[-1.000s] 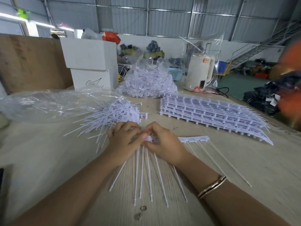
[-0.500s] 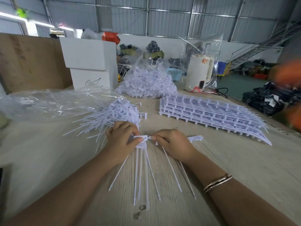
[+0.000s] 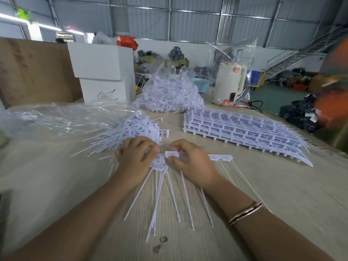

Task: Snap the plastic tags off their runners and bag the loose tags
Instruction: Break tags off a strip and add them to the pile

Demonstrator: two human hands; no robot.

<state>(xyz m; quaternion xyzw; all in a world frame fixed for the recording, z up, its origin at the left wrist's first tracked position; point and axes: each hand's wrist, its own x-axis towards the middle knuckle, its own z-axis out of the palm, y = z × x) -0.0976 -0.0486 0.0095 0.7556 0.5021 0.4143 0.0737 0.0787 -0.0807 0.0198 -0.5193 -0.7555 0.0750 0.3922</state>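
My left hand (image 3: 134, 155) grips a small bunch of snapped white tags (image 3: 160, 163), their thin tails fanning toward me over the table. My right hand (image 3: 190, 159) pinches the end of the remaining tag strip (image 3: 221, 157), whose tag heads stick out to the right of the hand with tails trailing down. A gap separates the bunch from the strip. A loose pile of white tags (image 3: 131, 129) lies just beyond my left hand, at the mouth of a clear plastic bag (image 3: 56, 117). A stack of unbroken tag runners (image 3: 244, 129) lies to the right.
A filled clear bag of tags (image 3: 169, 97) stands at the back centre. White boxes (image 3: 103, 72) and a brown board (image 3: 33, 70) are at the back left. A white kettle in a plastic bag (image 3: 228, 83) stands at the back right, near the table's right edge (image 3: 320, 147).
My hands have pulled apart. Several tags broke from the strip and now sit bunched in my left hand, while the strip on the right is shorter.
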